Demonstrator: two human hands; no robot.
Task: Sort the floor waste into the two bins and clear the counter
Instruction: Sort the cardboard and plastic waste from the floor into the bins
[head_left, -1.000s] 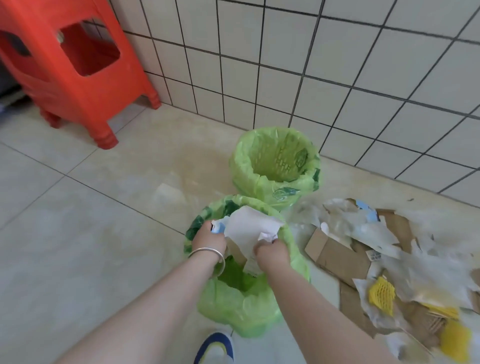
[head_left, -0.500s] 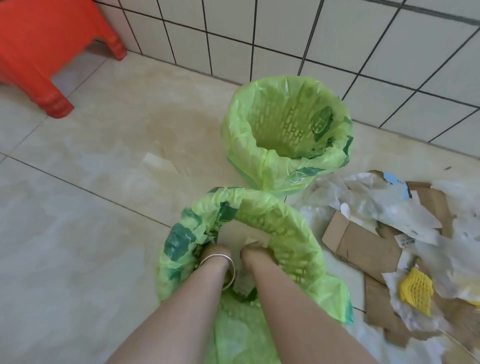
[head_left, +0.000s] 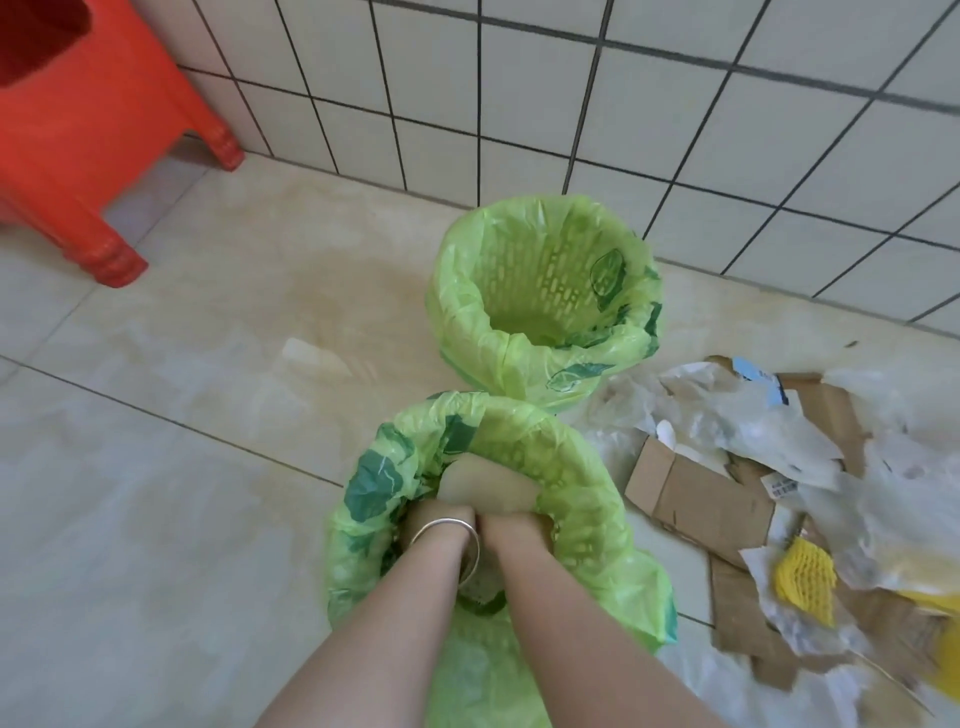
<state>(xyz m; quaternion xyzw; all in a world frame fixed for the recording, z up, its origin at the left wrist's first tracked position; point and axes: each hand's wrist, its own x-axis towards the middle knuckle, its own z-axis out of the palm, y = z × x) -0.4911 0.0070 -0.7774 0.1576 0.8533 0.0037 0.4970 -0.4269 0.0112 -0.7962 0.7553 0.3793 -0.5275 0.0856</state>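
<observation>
Both hands — left hand (head_left: 441, 517), right hand (head_left: 511, 525) — have now plunged into the near bin (head_left: 582, 499), pushing the paper down out of sight, their grip hidden — much litter (head_left: 727, 499) remains.

Two bare forearms, unsleeved as far as the frame reached. Left hand (head_left: 441, 512) and right hand (head_left: 511, 522) seen only as wrists and backs, fingers hidden from view. Wore a thin silver bangle (head_left: 451, 535) at the left wrist: plain, round, polished, catching the light along its upper curve, hanging loose with its lower loop drooping toward the other arm. Wore nothing visible on the right wrist. Showed no clothing elsewhere.
</observation>
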